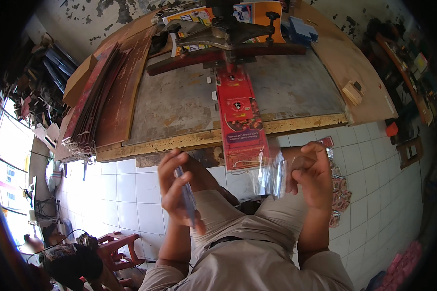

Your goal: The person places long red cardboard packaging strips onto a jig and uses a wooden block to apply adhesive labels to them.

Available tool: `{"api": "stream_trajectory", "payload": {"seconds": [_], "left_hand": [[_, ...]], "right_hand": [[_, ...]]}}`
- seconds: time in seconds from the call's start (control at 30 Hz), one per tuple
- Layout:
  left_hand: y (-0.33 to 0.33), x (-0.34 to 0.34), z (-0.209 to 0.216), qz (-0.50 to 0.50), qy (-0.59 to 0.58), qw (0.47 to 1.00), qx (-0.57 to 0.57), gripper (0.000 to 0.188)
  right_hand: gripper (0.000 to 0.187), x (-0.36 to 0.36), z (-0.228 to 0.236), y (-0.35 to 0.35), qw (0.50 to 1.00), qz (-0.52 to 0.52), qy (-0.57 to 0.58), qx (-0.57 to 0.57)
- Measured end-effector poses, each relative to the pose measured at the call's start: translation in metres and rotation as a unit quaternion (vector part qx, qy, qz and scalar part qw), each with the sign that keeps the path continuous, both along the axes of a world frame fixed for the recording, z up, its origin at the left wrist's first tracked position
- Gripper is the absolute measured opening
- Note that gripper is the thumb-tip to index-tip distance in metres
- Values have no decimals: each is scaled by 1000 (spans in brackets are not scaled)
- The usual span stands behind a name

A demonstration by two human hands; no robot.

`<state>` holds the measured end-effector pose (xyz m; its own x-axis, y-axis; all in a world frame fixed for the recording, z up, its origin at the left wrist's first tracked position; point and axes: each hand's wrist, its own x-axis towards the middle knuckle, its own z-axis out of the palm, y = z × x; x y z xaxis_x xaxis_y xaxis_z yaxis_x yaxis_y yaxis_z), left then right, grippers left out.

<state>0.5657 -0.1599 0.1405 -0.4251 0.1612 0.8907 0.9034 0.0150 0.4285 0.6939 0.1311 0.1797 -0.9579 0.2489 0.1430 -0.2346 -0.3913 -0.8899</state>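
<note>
My left hand [175,186] is closed around a thin, flat grey-blue piece [188,201], seen nearly edge-on, in front of the table. Its kind does not show. In my right hand [311,174] a shiny, see-through plastic packet [272,177] is pinched by its right side; motion smears it. Just beyond that packet, a long red printed sheet [239,114] lies on the worktable [179,102] and hangs over its front edge. The sheet's far end passes beneath a dark metal clamp frame [226,36].
Long reddish boards [94,92] lean in a stack at the table's left. A small wooden block [353,92] sits right, and blue flat pieces [303,31] lie far right. Several small packets [341,194] lie on the tiled floor. A red stool [119,250] stands lower left, beside another person [73,264].
</note>
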Motion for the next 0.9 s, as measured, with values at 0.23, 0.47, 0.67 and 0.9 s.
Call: {"api": "stream_trajectory", "payload": {"seconds": [0.23,0.47,0.67,0.9], "left_hand": [[27,21,22,3,-12,980,-200,97],[26,23,23,-2,-4,976,-220,101],[28,24,16,-21,-19,979,-201,104],[29,23,14,-30,-22,979,-201,107]], "right_hand": [[16,-10,30,-36,960,108,47,252],[22,-21,12,-42,968,182,36,167],[27,-27,0,-48,976,206,34,64],[16,-29,-4,-48,974,198,72,86]]}}
